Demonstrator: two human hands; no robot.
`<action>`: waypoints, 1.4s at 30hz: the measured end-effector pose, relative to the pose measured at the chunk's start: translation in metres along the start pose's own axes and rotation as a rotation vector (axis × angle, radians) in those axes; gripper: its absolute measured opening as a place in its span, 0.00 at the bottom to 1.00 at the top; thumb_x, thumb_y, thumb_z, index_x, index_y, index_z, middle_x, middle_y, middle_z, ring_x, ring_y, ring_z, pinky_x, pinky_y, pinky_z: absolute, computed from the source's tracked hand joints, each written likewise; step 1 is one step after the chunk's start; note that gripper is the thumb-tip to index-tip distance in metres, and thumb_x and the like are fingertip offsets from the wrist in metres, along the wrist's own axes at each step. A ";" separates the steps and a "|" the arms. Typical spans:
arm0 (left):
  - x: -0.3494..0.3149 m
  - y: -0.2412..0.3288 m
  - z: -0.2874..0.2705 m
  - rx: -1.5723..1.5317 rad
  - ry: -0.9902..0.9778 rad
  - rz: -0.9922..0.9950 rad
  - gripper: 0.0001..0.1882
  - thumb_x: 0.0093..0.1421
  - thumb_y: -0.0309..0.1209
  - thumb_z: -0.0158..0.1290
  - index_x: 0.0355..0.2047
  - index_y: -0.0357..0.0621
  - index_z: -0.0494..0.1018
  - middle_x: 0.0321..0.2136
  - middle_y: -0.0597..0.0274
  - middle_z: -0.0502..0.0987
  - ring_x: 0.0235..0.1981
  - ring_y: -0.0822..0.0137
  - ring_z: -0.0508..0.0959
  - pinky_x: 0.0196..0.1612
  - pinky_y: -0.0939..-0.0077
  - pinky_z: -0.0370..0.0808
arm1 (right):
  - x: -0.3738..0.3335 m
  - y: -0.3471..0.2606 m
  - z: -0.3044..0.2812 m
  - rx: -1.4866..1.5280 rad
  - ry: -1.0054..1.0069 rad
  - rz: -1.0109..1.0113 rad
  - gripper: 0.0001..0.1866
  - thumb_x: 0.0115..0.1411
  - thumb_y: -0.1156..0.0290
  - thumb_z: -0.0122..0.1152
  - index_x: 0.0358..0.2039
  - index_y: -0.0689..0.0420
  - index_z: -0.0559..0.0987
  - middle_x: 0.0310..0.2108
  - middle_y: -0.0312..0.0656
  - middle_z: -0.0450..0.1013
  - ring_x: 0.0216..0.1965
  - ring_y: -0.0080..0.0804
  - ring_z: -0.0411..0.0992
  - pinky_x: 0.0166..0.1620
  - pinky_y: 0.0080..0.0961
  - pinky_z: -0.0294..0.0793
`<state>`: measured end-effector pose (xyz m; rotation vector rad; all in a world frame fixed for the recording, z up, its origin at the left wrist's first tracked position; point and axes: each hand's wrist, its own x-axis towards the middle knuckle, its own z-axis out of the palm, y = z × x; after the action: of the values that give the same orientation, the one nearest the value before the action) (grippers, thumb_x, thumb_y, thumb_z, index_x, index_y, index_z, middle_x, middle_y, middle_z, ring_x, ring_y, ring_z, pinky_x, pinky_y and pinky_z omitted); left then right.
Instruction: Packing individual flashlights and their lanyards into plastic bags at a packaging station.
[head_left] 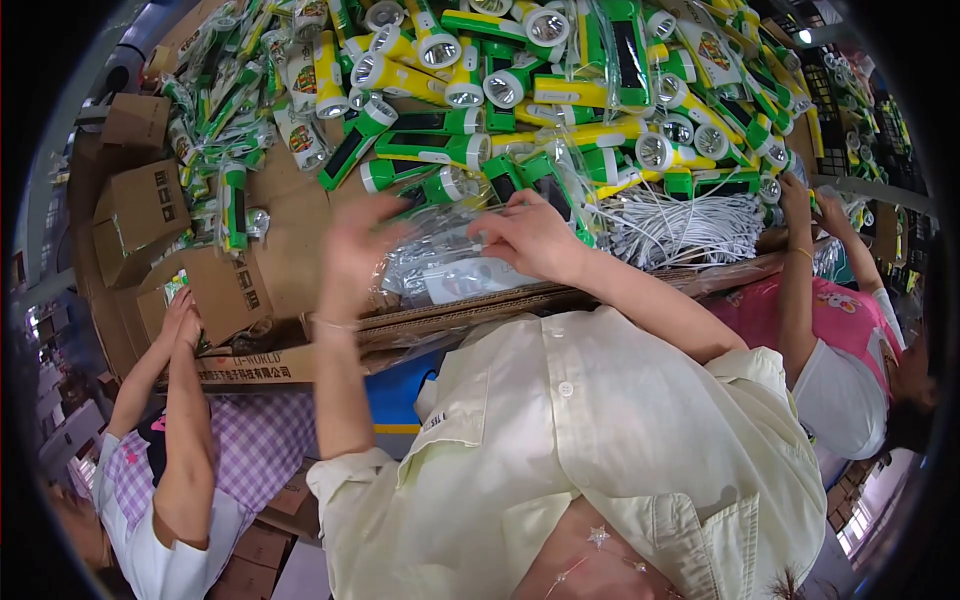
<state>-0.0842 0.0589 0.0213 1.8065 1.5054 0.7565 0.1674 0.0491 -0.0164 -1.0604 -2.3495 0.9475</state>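
My left hand is smeared by motion over the left end of a stack of clear plastic bags; its fingers cannot be read. My right hand is bent over the same stack, fingers curled and pinching the film of a bag at its upper edge. A white printed packet lies under the film, close to the carton's near edge. Just beyond both hands, green and yellow flashlights with silver lamp heads, such as this one, are heaped up.
Right of my right hand lies a bundle of white cables. Small brown boxes stand at the left, where a co-worker's hands hold another. A second co-worker's arms reach in from the right. The cardboard edge runs before me.
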 end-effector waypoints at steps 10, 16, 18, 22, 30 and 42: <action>-0.021 0.067 0.067 0.091 -0.222 0.097 0.10 0.51 0.35 0.58 0.31 0.44 0.78 0.20 0.53 0.76 0.21 0.54 0.74 0.25 0.65 0.69 | -0.019 -0.012 -0.051 -0.054 0.146 -0.165 0.14 0.47 0.68 0.66 0.34 0.50 0.73 0.22 0.29 0.73 0.28 0.30 0.71 0.47 0.31 0.63; -0.030 0.076 0.074 -0.022 -0.201 -0.060 0.09 0.54 0.37 0.57 0.27 0.46 0.79 0.17 0.53 0.74 0.18 0.52 0.73 0.22 0.65 0.69 | -0.032 -0.009 -0.055 -0.018 0.179 -0.253 0.07 0.48 0.70 0.65 0.29 0.51 0.77 0.21 0.32 0.72 0.27 0.30 0.71 0.48 0.32 0.64; -0.033 0.079 0.075 0.089 -0.168 0.019 0.09 0.54 0.37 0.57 0.26 0.47 0.79 0.16 0.55 0.74 0.16 0.53 0.73 0.21 0.66 0.68 | -0.037 -0.012 -0.054 -0.004 0.188 -0.209 0.05 0.49 0.71 0.65 0.28 0.51 0.78 0.20 0.33 0.72 0.27 0.29 0.70 0.48 0.31 0.64; -0.042 0.084 0.075 0.201 -0.136 0.109 0.08 0.54 0.37 0.57 0.25 0.48 0.79 0.15 0.55 0.74 0.17 0.53 0.74 0.21 0.66 0.69 | -0.046 -0.015 -0.056 0.007 0.195 -0.220 0.06 0.48 0.72 0.64 0.28 0.50 0.78 0.18 0.34 0.70 0.26 0.30 0.70 0.49 0.32 0.64; -0.065 0.069 0.051 0.391 -0.114 0.155 0.09 0.51 0.38 0.58 0.28 0.47 0.79 0.25 0.59 0.78 0.27 0.55 0.77 0.28 0.67 0.73 | -0.075 -0.014 -0.066 -0.373 -0.091 -0.196 0.08 0.44 0.77 0.57 0.27 0.51 0.76 0.17 0.32 0.68 0.28 0.28 0.70 0.54 0.41 0.61; -0.063 0.068 0.053 0.407 0.050 -0.056 0.07 0.52 0.34 0.56 0.29 0.45 0.78 0.22 0.54 0.78 0.24 0.51 0.77 0.29 0.63 0.73 | -0.060 -0.038 -0.065 -0.492 -0.004 -0.302 0.11 0.40 0.75 0.57 0.29 0.52 0.78 0.18 0.33 0.68 0.29 0.27 0.71 0.59 0.45 0.57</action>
<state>-0.0122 -0.0181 0.0411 2.0355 1.8378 0.4947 0.2249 0.0115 0.0516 -0.8209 -2.7162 0.2662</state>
